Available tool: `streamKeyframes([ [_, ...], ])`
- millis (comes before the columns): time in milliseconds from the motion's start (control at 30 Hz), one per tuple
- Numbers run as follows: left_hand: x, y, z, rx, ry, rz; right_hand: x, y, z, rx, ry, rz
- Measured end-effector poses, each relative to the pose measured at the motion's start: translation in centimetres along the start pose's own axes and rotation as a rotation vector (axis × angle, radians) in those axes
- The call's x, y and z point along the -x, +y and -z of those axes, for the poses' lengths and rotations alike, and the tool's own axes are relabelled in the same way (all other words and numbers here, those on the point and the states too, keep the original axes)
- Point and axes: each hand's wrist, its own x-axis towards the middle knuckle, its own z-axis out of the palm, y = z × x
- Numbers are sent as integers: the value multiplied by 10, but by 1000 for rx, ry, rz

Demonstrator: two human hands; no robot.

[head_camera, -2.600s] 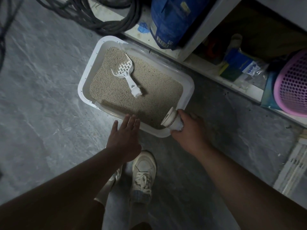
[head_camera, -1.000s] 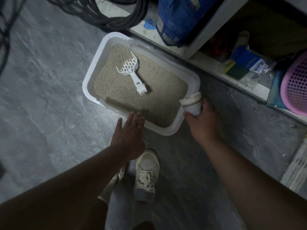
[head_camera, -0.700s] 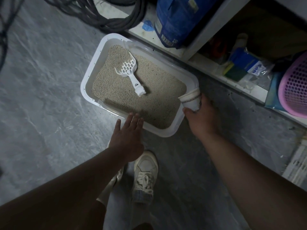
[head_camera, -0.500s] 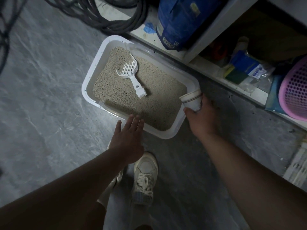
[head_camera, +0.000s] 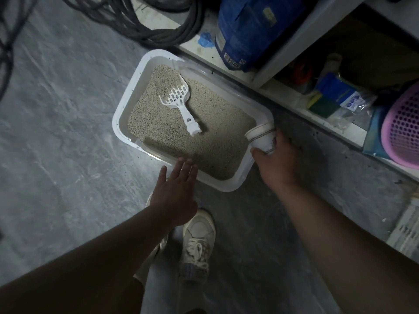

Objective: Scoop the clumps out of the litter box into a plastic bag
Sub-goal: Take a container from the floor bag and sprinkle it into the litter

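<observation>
A white litter box (head_camera: 127, 105) filled with beige litter sits on the grey floor. A white slotted scoop (head_camera: 181, 105) lies on the litter, handle pointing toward me. My left hand (head_camera: 174, 191) hovers flat with straight fingers at the box's near rim. My right hand (head_camera: 278, 164) grips a white paper cup (head_camera: 260, 137), tipped over the box's right corner. No clumps or plastic bag are visible.
A low shelf runs along the box's far side, holding a blue bag (head_camera: 254, 28), packets (head_camera: 340, 96) and a pink basket (head_camera: 403, 125). Black cables (head_camera: 145, 23) coil at the top. My shoe (head_camera: 197, 241) stands on the floor below the box.
My right hand lifted the cup from the box's near right corner up to the far right corner and righted it from a steep tip. The left hand stayed at the near rim.
</observation>
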Motion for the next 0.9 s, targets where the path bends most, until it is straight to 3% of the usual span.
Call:
streamKeyframes([
  [567,0,-4,-5,9,9,-15,16,-1,-5,49,-40,8],
  [900,1,-6,-6,11,19,-22,23,-5,-7,58,42,-2],
])
